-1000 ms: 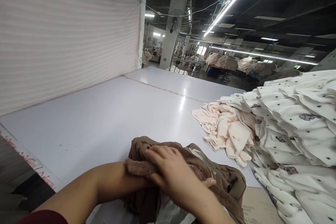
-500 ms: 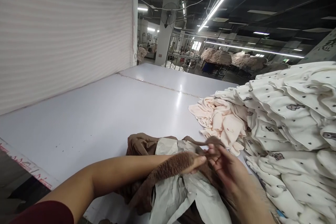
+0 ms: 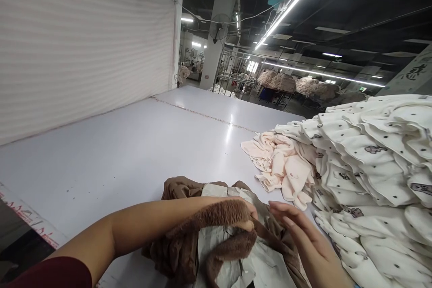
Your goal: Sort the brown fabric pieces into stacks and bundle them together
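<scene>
My left hand (image 3: 249, 224) is closed round a brown fuzzy fabric strip (image 3: 220, 214), one part of which drapes across the wrist while another hangs in a curve below. To its right, my right hand (image 3: 305, 236) has its fingers stretched out and holds nothing. Beneath both hands lies a bunched brown garment (image 3: 180, 188), smooth at the far end and fuzzy at the near left. Crumpled greyish-white paper (image 3: 216, 236) lies over the garment's middle. Part of the left hand's fingers is hidden by the strip.
A tall heap of white printed fabric pieces (image 3: 371, 162) rises at the right. Against it rests a pale pink fabric pile (image 3: 280, 157). The pale table (image 3: 128, 153) stretches ahead, with a striped cloth screen (image 3: 84, 54) along its left side. Farther back are more fabric piles (image 3: 280, 82).
My right hand has let go of the brown fabric and moved slightly right, fingers opening. The strip's loose part now hangs in a loop below my left hand, which keeps its hold.
</scene>
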The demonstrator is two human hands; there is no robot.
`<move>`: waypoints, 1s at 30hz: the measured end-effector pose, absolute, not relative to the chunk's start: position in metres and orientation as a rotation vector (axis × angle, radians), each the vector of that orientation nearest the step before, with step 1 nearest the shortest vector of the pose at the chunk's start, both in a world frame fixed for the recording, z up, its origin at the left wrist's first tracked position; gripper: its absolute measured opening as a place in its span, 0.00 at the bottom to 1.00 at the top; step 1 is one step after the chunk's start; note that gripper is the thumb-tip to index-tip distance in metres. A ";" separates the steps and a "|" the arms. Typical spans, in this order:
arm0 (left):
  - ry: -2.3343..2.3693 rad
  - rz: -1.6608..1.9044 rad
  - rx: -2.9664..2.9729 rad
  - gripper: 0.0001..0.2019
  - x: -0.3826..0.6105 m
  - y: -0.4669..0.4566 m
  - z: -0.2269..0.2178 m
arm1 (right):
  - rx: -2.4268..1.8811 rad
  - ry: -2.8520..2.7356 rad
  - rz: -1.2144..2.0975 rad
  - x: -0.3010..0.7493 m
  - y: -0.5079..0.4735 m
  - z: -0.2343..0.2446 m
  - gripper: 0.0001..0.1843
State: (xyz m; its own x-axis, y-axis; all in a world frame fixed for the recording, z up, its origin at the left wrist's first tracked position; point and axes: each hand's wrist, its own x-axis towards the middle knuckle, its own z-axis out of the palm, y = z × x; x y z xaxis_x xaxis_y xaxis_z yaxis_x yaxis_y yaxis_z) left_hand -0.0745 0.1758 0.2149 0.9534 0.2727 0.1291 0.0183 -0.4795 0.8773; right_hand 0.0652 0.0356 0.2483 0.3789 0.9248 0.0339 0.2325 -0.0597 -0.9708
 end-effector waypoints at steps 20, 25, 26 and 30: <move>0.141 1.064 2.855 0.13 -0.078 0.154 0.200 | -1.172 -0.501 1.494 0.066 0.067 0.232 0.13; 0.217 1.074 2.806 0.14 -0.078 0.155 0.199 | -0.950 -0.340 1.398 0.061 0.072 0.240 0.20; 0.224 1.057 2.784 0.14 -0.077 0.156 0.198 | -0.910 -0.323 1.374 0.059 0.072 0.241 0.18; 0.108 0.941 2.664 0.10 -0.071 0.161 0.196 | -0.855 -0.287 1.376 0.056 0.073 0.241 0.14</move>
